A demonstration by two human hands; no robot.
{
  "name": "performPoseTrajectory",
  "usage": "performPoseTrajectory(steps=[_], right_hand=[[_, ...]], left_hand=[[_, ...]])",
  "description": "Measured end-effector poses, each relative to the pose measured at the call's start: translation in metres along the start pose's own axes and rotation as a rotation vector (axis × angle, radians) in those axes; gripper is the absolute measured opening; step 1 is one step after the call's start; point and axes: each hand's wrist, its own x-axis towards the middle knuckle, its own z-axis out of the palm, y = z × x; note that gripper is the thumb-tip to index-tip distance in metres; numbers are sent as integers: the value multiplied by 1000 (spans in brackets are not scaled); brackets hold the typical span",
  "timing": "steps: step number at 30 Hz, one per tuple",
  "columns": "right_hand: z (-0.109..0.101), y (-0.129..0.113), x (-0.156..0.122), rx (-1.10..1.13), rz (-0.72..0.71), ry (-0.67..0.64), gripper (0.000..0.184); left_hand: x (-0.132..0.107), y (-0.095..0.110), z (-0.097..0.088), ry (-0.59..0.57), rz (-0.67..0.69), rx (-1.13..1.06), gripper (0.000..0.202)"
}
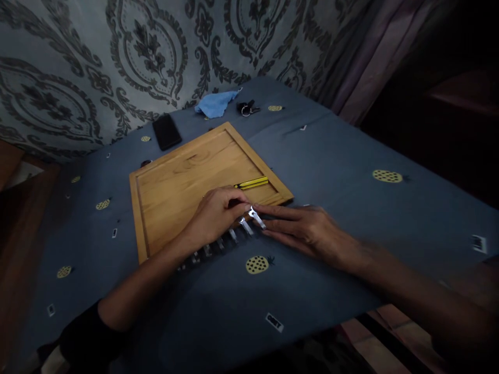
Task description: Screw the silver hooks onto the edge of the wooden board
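My left hand [218,213] is closed in a pinch at the forked head of a small silver wrench [258,219], above the front edge of a wooden board [175,179]. From the right, my right hand [307,226] reaches in with its fingers stretched out, the fingertips against or close beside the same wrench. Several similar silver wrenches [246,227] lie in a row along the board's front edge, partly hidden by my left hand and forearm. A yellow and black tool [251,183], its kind unclear, rests on the board just behind my left hand.
The board lies on a blue-grey tablecloth [331,161] with pineapple prints. Behind it are a black phone [167,132], a blue cloth [216,104] and dark keys on a ring [246,108]. A patterned wall covering [156,57] borders the table's far side.
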Motion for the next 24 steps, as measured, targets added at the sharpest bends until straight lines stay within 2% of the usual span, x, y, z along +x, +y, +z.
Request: performPoseTrajectory(steps=[10,24], right_hand=[[0,0,1,-21,-16,4,24],[0,1,0,0,-26,5,27]], left_hand=[[-1,8,-2,-21,-21,11,11],[2,5,1,-14,-56,69,9]])
